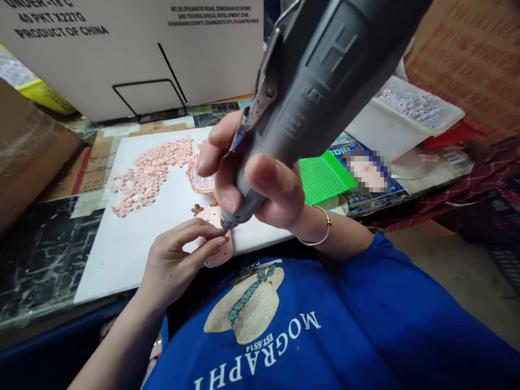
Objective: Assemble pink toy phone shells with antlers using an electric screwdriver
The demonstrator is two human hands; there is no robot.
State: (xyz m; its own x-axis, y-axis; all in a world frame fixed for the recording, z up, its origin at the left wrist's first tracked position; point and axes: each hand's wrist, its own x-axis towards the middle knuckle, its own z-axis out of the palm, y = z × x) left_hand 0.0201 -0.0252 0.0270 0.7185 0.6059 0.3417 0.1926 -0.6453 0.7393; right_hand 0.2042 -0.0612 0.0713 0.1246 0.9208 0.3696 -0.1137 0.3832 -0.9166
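A large grey electric screwdriver [300, 103] with a metal lever slants down across the view, and my right hand [276, 189] is wrapped round its lower body. Its tip meets a flat pink piece [219, 257] with brown antler-like parts, which lies at the near edge of the white board [134, 254]. At that tip my left hand [174, 257] pinches thumb and forefinger together over the pink piece. Whatever is between these fingers is too small to make out. Just beyond sits an orange-rimmed piece [201, 181] with small light parts on it, partly covered by my right hand.
Many small pink pieces [154, 168] are spread on the board's far left. To the right are a green perforated tray [325, 181], a blurred-out pink item [369, 170] and a white bin [377, 124] of small parts. A large white carton [122, 59] stands behind; a cardboard box [32, 146] is left.
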